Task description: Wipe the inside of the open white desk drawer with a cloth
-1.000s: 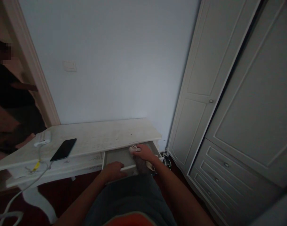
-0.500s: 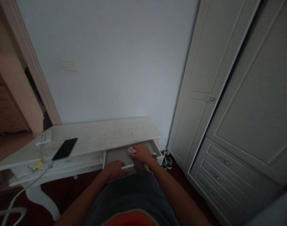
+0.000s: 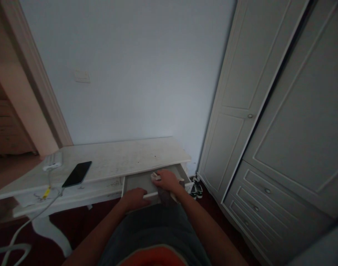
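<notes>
A shallow drawer (image 3: 138, 181) stands pulled out from the white table (image 3: 116, 157), in front of my body. My left hand (image 3: 135, 199) is closed over the left part of its front edge, with the thumb on the near side. Over the drawer, my right hand (image 3: 168, 180) is closed on a crumpled cloth (image 3: 164, 197), grey-brown with pale parts. One pale end pokes out past my fingers, and the rest hangs over the drawer front. My right palm hides the middle of the cloth.
On the tabletop's left lie a black phone (image 3: 77, 173) and a white power strip (image 3: 53, 161) with a cable (image 3: 33, 218) running down to the left. Dark shoes (image 3: 196, 189) stand on the floor beyond the drawer's right side. A white wardrobe (image 3: 241, 111) closes off the right.
My view has shifted very slightly. Both hands, the cloth and the drawer stay practically where they were.
</notes>
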A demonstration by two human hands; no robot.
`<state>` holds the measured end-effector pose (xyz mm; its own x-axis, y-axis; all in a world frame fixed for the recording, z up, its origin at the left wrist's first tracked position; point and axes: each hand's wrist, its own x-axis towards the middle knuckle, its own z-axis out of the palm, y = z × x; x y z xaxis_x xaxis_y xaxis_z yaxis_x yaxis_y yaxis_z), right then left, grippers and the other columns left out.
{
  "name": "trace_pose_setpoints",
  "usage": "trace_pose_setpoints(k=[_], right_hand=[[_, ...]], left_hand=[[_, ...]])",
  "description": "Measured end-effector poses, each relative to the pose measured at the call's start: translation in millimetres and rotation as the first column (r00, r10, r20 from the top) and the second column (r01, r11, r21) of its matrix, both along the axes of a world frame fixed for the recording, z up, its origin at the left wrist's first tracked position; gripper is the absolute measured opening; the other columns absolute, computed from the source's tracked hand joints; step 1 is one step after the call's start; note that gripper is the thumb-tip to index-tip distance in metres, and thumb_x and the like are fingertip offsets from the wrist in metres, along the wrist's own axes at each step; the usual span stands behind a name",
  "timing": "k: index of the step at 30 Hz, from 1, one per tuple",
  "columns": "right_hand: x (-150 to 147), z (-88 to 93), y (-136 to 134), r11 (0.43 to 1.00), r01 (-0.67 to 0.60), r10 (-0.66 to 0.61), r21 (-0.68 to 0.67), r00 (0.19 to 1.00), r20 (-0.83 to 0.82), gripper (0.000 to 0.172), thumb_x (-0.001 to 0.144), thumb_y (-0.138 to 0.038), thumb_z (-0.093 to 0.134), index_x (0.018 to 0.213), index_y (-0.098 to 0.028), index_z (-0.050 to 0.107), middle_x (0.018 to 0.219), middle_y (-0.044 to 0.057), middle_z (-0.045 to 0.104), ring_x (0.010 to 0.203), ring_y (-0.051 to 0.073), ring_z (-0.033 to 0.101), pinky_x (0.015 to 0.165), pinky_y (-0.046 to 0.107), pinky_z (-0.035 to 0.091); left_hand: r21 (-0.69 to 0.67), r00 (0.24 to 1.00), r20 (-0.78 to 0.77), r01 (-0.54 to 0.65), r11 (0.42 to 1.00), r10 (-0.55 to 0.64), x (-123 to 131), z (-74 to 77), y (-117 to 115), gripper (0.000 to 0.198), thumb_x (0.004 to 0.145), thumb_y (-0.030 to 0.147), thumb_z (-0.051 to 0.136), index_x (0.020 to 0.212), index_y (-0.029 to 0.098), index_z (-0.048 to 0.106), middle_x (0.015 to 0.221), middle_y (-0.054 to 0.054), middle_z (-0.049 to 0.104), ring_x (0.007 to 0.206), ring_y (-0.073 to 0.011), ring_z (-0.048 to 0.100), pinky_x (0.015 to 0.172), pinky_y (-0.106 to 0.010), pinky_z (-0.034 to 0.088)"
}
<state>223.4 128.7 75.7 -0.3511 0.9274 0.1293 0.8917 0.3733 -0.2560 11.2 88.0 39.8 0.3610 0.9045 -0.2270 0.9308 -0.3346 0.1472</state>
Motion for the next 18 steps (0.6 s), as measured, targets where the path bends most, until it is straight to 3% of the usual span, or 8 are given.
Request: trace_pose_setpoints(k=[3,5,9,13,16,18], right_hand=[[21,1.1,8,1.000,0.009,-0.009,-0.016,1.000,-0.013,0.039,0.094,-0.056,0.065,0.116,-0.025,0.075,0.116,0.005,0.078,0.107,0.023,0.070,0.086,0.027,0.046],[25,0.6,10,0.998,0.064,-0.064,-0.019,0.998,0.003,0.037,0.095,-0.050,0.063,0.116,-0.022,0.075,0.117,0.009,0.078,0.106,0.025,0.070,0.084,0.029,0.047],[4,-2.2,2,0.992,0.123,-0.123,0.003,0.992,0.041,0.032,0.091,-0.037,0.065,0.114,-0.018,0.075,0.117,0.017,0.076,0.106,0.030,0.071,0.084,0.034,0.047],[-8,-0.9,-3,0.999,0.041,-0.041,-0.002,0.999,0.027,0.036,0.086,-0.047,0.071,0.114,-0.025,0.076,0.117,0.010,0.077,0.110,0.027,0.070,0.086,0.030,0.046],[15,2.1,3,0.998,0.065,-0.065,-0.015,0.998,0.018,0.038,0.089,-0.053,0.067,0.117,-0.027,0.075,0.117,0.006,0.077,0.112,0.025,0.070,0.086,0.028,0.046],[37,4.0,9,0.990,0.139,-0.138,-0.023,0.990,0.039,0.037,0.091,-0.047,0.065,0.119,-0.024,0.075,0.120,0.010,0.077,0.111,0.026,0.071,0.086,0.030,0.047]], left_hand=[[0.003,1.000,0.008,-0.007,1.000,0.007,0,-1.2,0,0.064,0.085,0.063,0.053,0.129,0.021,0.074,0.132,-0.017,0.074,0.119,-0.0363,0.071,0.099,-0.044,0.054],[0.002,1.000,0.016,-0.007,1.000,0.007,0,-2.7,1,0.063,0.084,0.063,0.055,0.127,0.021,0.075,0.131,-0.017,0.075,0.119,-0.0361,0.071,0.099,-0.044,0.054],[0.000,1.000,0.015,-0.006,1.000,0.006,-1,-5.7,4,0.061,0.083,0.064,0.056,0.124,0.023,0.076,0.127,-0.016,0.076,0.117,-0.0349,0.072,0.097,-0.042,0.054],[0.005,1.000,0.000,-0.003,1.000,0.003,-1,-6.5,3,0.063,0.085,0.064,0.054,0.128,0.023,0.074,0.131,-0.016,0.075,0.119,-0.0351,0.071,0.098,-0.042,0.054],[0.014,1.000,-0.001,0.000,1.000,0.000,-2,-5.7,1,0.064,0.086,0.064,0.053,0.129,0.022,0.074,0.132,-0.018,0.074,0.121,-0.0360,0.070,0.100,-0.044,0.053],[0.016,1.000,0.011,0.006,1.000,-0.006,-1,-4.9,1,0.064,0.085,0.064,0.052,0.127,0.021,0.075,0.132,-0.018,0.074,0.121,-0.0364,0.069,0.102,-0.045,0.052]])
